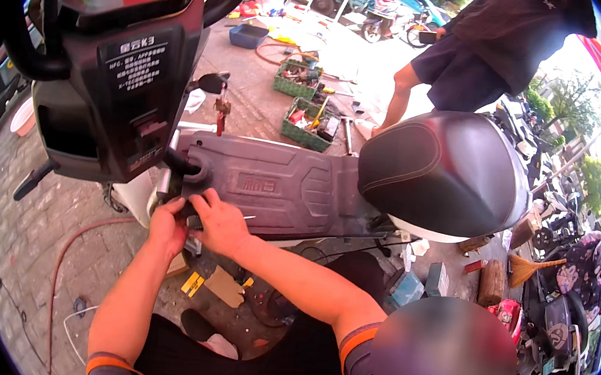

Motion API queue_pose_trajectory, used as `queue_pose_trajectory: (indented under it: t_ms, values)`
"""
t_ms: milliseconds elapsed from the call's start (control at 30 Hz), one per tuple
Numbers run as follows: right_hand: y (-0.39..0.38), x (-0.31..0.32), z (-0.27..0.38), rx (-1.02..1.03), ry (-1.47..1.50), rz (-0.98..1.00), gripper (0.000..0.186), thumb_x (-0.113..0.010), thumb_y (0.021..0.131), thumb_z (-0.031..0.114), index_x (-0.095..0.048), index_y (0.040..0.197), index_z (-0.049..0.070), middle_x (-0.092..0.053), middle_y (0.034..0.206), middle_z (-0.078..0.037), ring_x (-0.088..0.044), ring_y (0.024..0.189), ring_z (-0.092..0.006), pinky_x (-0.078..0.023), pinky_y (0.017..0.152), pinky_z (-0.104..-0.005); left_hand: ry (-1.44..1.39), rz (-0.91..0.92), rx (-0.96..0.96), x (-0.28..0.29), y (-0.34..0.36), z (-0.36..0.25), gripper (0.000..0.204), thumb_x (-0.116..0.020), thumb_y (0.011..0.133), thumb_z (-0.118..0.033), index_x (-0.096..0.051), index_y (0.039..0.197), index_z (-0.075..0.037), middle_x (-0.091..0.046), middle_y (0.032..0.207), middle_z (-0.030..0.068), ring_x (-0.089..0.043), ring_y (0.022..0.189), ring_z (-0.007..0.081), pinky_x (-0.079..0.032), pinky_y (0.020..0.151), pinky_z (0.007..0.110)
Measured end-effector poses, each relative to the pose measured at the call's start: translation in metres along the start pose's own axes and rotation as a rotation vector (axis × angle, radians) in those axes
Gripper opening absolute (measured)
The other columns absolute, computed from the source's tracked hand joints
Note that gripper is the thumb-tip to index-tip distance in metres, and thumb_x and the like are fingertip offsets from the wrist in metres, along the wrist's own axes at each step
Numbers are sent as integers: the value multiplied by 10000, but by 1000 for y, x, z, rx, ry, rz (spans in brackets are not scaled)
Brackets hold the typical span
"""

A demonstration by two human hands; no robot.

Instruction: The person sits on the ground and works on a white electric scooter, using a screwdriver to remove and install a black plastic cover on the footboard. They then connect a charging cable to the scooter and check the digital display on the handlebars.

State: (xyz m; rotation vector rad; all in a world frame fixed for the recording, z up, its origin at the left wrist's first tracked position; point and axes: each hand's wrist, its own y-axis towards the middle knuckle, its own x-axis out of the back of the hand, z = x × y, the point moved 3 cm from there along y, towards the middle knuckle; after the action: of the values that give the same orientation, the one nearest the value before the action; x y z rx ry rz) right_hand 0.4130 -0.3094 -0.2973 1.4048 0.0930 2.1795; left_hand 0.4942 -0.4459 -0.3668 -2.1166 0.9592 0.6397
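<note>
An electric scooter stands across my view, with a dark ribbed footboard (pixel 283 175) between its front column (pixel 123 96) and black seat (pixel 448 174). At the near front corner of the footboard, both hands work close together. My left hand (pixel 167 226) is closed, its fingertips on a small dark part by the frame. Beside it my right hand (pixel 220 224) is closed with fingers bent round something dark, mostly hidden. A thin pale metal shaft (pixel 249 217) sticks out past the right hand; its other end is out of sight. A key bunch (pixel 221 110) hangs near the column.
Green baskets (pixel 307 124) of tools stand beyond the scooter, near a hammer (pixel 350 134). Another person (pixel 468 51) in dark shorts stands behind the seat. A reddish hose (pixel 56 286) crosses the paving at left. Cardboard (pixel 224 287) and a broom (pixel 526 270) lie nearby.
</note>
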Motion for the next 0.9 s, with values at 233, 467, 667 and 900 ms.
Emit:
queue_pose_trajectory:
  t_ms: [233,467,667,900]
  values:
    - [-1,-5,-2,-208,215,-8,586,-848,841,270,-581,1333,95,-659,1128,-156,-710,980,-330,-601,827,-429,-28,-82,12,3,-17,-16,254,-575,1090,-263,-656,1212,-56,-726,1138,80,-702,1047,227,-592,918,410]
    - [-8,-20,-29,-980,1608,-23,301,-640,976,140,-575,1247,26,-637,1181,-120,-679,1021,-250,-607,914,-403,-74,-105,-106,-15,-16,-5,288,-499,1135,-258,-607,1281,-34,-686,1254,110,-682,1137,238,-552,1042,435]
    - [-9,-24,-28,-856,1488,-47,481,-634,974,89,-522,1406,-89,-624,1263,-201,-661,1168,-312,-574,1044,-410,-58,-47,-109,-15,-17,-6,334,-457,1157,-256,-561,1342,2,-651,1312,128,-656,1206,253,-535,1106,442]
    - [0,-37,-25,-391,367,-71,300,-775,918,213,-734,1195,104,-708,1115,-188,-686,1110,-378,-550,969,-444,-49,-149,-43,10,3,11,317,-462,1157,-265,-550,1326,-11,-668,1278,128,-689,1158,272,-579,1028,450]
